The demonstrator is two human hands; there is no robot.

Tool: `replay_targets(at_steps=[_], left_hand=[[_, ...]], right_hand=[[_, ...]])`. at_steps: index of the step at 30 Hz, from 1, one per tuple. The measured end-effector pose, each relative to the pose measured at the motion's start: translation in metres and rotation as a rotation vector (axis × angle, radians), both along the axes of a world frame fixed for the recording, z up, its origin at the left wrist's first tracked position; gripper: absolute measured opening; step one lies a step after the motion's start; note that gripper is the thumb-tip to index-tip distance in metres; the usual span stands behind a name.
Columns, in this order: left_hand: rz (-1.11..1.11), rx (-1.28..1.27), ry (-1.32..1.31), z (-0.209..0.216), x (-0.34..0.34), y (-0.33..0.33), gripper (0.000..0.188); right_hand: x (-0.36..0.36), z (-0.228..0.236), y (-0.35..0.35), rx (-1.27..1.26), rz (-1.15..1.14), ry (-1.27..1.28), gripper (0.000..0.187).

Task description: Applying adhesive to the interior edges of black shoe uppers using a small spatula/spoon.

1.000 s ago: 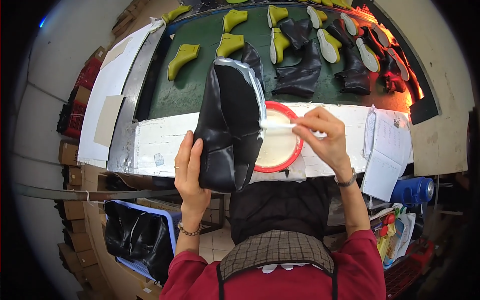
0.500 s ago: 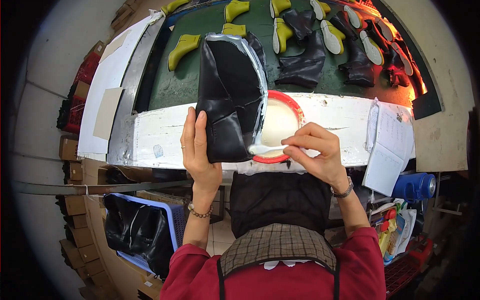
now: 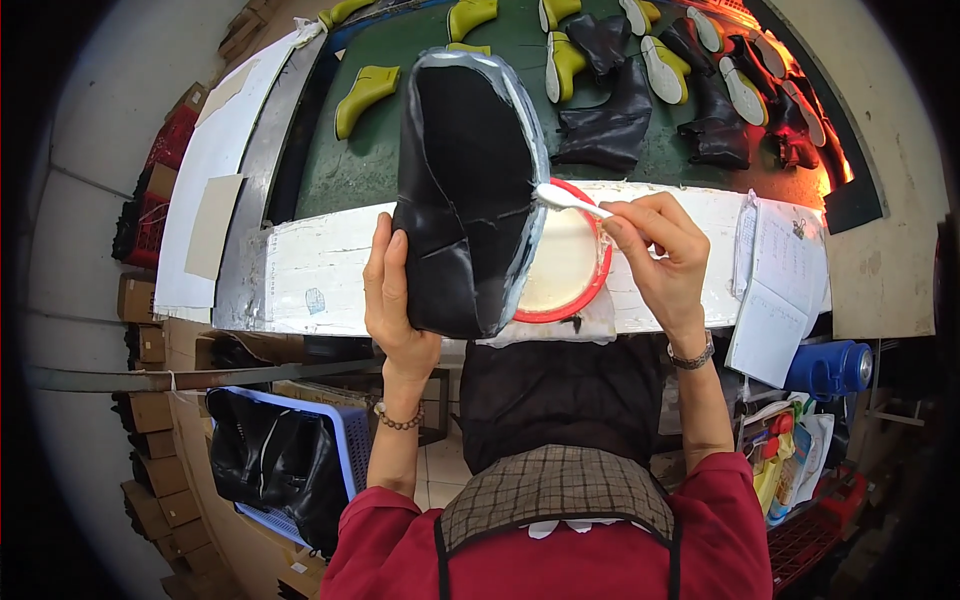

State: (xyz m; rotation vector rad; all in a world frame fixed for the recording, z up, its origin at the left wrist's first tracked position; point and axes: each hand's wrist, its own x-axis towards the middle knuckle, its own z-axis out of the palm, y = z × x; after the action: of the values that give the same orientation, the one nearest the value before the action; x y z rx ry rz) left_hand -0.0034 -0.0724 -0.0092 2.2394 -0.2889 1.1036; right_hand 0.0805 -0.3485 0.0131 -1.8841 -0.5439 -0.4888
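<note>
My left hand [image 3: 398, 310] grips a black leather boot [image 3: 436, 255] by its left side, with the thumb hidden. The boot is tilted so that its dark underside faces me, and a whitish, wet-looking coat runs around that side's edge. Pinched in the fingers of my right hand [image 3: 664, 250] is a white toothbrush [image 3: 575, 201], whose head touches the coated right edge of the boot. Partly behind the boot sits a red-rimmed bowl [image 3: 600, 275] of cream-coloured liquid.
A white work ledge [image 3: 690, 230] crosses in front of me. Beyond it, a green conveyor belt [image 3: 345, 175] carries several lime boots [image 3: 366, 98] and black boots [image 3: 610, 125], beside a glowing orange heater. An open notebook [image 3: 775, 300] hangs at right. Lower left stands a blue basket [image 3: 352, 450] of black boots.
The toothbrush has moved up along the boot's right edge from its lower end. My left hand has turned the boot, so more of its underside shows.
</note>
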Motion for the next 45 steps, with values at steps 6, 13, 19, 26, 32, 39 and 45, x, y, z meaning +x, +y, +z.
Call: replay_targets(at_steps=[6,13,19,26,32,39,45], left_hand=[[-0.044,-0.325,0.25,-0.005,-0.022,0.037,0.062],[-0.206,-0.686,0.625,-0.004,-0.046,0.085,0.039],[-0.364,-0.962,0.791,-0.014,-0.049,0.097,0.032],[-0.374,-1.216,0.815,-0.043,-0.046,0.098,0.036],[-0.193,-1.322,0.542,-0.037,-0.045,0.093,0.022],[-0.408,-1.3,0.766,-0.037,-0.034,0.077,0.038],[-0.536,-1.142,1.029,-0.05,-0.024,0.062,0.031]], right_hand=[[0.011,-0.007,-0.023,-0.318,-0.111,0.14,0.013],[0.011,-0.037,-0.031,-0.689,-0.082,-0.052,0.013],[0.011,-0.014,-0.04,-0.28,0.064,0.209,0.014],[0.018,0.03,-0.005,-0.234,0.408,-0.216,0.024],[0.001,0.01,-0.039,-0.277,0.33,-0.098,0.018],[0.012,0.021,-0.026,-0.304,0.331,-0.105,0.016],[0.034,0.027,-0.006,-0.322,0.428,-0.203,0.018]])
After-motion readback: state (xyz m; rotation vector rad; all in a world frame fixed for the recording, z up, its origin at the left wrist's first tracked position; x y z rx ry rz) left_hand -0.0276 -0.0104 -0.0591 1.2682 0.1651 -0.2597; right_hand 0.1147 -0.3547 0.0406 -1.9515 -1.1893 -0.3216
